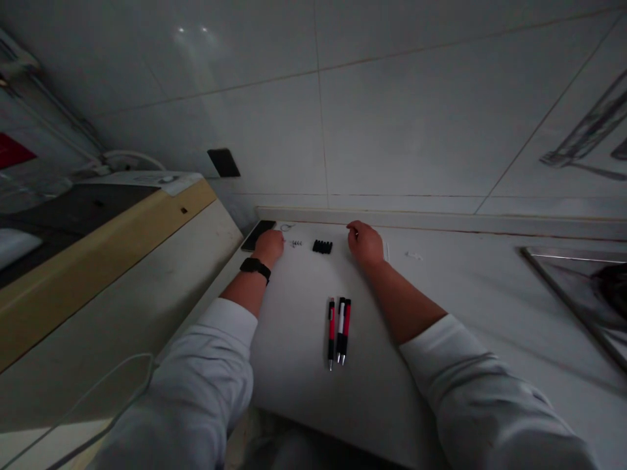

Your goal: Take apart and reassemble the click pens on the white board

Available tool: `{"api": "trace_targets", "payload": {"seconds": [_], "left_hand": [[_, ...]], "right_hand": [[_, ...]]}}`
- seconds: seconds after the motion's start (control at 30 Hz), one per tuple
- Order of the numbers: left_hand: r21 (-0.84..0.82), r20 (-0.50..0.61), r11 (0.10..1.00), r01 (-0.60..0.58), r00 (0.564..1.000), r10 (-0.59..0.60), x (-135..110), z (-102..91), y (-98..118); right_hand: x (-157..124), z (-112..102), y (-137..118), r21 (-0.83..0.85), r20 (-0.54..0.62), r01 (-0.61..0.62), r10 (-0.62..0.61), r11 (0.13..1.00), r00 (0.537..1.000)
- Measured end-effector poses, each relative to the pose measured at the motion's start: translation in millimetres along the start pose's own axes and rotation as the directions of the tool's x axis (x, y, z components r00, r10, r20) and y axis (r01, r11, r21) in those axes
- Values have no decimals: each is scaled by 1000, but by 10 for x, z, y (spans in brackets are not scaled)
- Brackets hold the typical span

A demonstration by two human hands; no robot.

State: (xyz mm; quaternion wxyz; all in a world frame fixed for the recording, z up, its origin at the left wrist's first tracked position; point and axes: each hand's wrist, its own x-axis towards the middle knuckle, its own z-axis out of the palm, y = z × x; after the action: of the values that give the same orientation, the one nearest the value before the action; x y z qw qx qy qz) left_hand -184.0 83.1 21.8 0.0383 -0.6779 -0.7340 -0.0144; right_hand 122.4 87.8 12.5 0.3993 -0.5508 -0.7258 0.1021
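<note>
Both my hands rest far out on a white counter (pixel 304 385). My left hand (pixel 269 247), with a black watch (pixel 255 267) on the wrist, is closed beside a small metal spring (pixel 295 243). My right hand (pixel 365 243) is closed too, its fingers curled down near the counter's back edge; what they hold, if anything, is hidden. Between the hands lies a row of small black pen grips (pixel 322 247). Closer to me lie three assembled red, white and black pens (pixel 339 330), side by side.
A dark phone (pixel 258 234) lies at the counter's left corner. A small ring (pixel 286 227) and small white parts (pixel 414 255) lie near the back edge. A steel sink (pixel 578 287) sits at the right. A beige washing machine (pixel 108 261) stands to the left.
</note>
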Motion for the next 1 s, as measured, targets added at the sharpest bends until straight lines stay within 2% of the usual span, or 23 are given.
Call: {"api": "trace_targets", "payload": {"seconds": [0.27,0.43,0.6,0.83,1.0], "left_hand": [[50,58,995,-84,995,81,96,-68,44],[70,82,990,-120,990,114,177,-67,62],[62,90,991,-115,990,109,183,-36,61],[-36,32,998,-47,998,49,66,-35,-80],[-145,-21,987,-62,998,59,-51,-42,-124]], "right_hand": [[-236,-335,229,70,-136,71,-61,995,989],[-541,-625,386,89,-137,130,-117,988,984],[-810,-857,472,83,-133,107,-95,991,987],[-855,-840,461,108,-63,111,-105,988,993],[-841,-822,407,105,8,123,-125,987,992]]}}
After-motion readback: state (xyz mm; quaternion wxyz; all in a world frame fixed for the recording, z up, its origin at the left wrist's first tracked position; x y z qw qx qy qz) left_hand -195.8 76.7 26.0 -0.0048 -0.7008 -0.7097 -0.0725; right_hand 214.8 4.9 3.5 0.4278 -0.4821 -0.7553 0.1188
